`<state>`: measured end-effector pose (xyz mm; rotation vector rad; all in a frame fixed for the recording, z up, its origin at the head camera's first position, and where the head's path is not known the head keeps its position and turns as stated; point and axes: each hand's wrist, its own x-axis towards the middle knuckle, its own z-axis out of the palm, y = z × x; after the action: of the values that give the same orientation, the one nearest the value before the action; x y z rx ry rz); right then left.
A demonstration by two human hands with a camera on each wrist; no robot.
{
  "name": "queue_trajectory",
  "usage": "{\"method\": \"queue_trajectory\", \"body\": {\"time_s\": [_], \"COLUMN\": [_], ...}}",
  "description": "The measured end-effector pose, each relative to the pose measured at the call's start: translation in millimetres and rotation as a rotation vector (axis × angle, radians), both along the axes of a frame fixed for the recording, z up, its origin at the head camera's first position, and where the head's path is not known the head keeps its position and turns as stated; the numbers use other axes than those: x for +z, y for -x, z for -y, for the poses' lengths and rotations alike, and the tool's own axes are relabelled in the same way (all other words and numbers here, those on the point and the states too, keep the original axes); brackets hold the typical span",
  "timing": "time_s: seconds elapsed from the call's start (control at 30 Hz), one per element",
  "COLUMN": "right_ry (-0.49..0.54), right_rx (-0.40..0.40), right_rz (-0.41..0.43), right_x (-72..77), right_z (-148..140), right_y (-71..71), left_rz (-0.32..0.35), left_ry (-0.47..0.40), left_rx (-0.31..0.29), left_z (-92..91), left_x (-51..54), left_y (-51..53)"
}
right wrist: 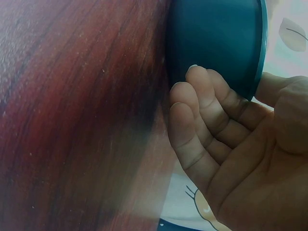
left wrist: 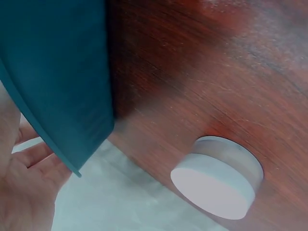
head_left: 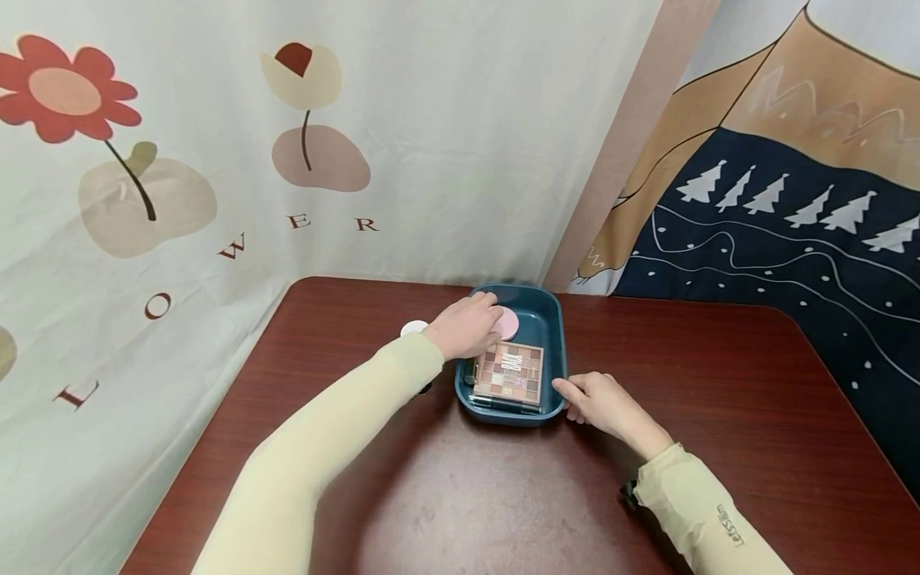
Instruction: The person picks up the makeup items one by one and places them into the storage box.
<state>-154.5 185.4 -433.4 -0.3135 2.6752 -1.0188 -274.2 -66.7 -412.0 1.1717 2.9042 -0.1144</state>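
On the table, a teal rectangular tray [head_left: 553, 343] holds an eyeshadow palette [head_left: 509, 374], a pink round item [head_left: 506, 323] and a dark slim tube [head_left: 503, 405] along its front side. My left hand [head_left: 469, 326] reaches over the tray's left rim, with its fingers beside the pink round item. Whether those fingers grip anything is hidden; the left wrist view shows the palm [left wrist: 31, 197] behind the rim. At the tray's right front corner, my right hand [head_left: 600, 403] pinches the wall, thumb over the rim and fingers outside, as the right wrist view shows.
A round jar with a white lid [left wrist: 211, 185] stands on the table left of the tray, partly behind my left wrist in the head view. The dark red table [head_left: 719, 359] meets a printed curtain [head_left: 460, 160] at the back.
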Motion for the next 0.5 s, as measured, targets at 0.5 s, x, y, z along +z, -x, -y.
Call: {"method": "queue_trajectory", "body": {"time_s": [0.5], "right_ry": [-0.002], "right_rx": [0.006], "right_rz": [-0.003], "right_x": [0.2], "right_z": [0], "right_y": [0.2], "left_rz": [-0.054], "left_ry": [-0.069], "left_rx": [0.027], "left_z": [27.1], "left_x": [1.8], "left_y": [-0.1]}}
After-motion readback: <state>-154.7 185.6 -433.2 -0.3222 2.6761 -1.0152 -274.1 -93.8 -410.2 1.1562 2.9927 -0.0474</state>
